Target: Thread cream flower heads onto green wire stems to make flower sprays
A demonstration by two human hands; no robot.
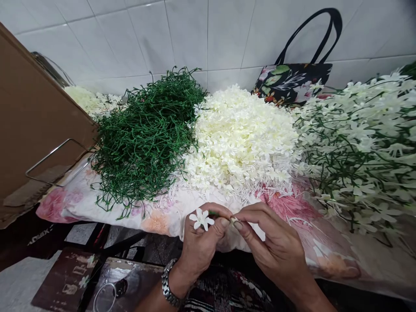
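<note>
My left hand (pixel 204 234), with a metal watch on its wrist, pinches a green plastic stem (pixel 212 213). One white artificial flower (pixel 202 219) shows at the near side of that hand. Close against it, my right hand (pixel 271 238) has thumb and forefinger closed on a small pale piece, apparently a flower base (pixel 233 220); most of it is hidden by the fingertips. Just beyond both hands lie a heap of loose white blossoms (pixel 243 134) and, left of it, a tangled pile of green stems (pixel 149 130).
Flowers assembled on stems (pixel 360 143) are heaped at the right. A floral cloth (pixel 123 212) covers the work surface. A cardboard box (pixel 39 117) stands at left, a black floral bag (pixel 292 82) by the tiled wall. A brown case (pixel 65 277) sits below left.
</note>
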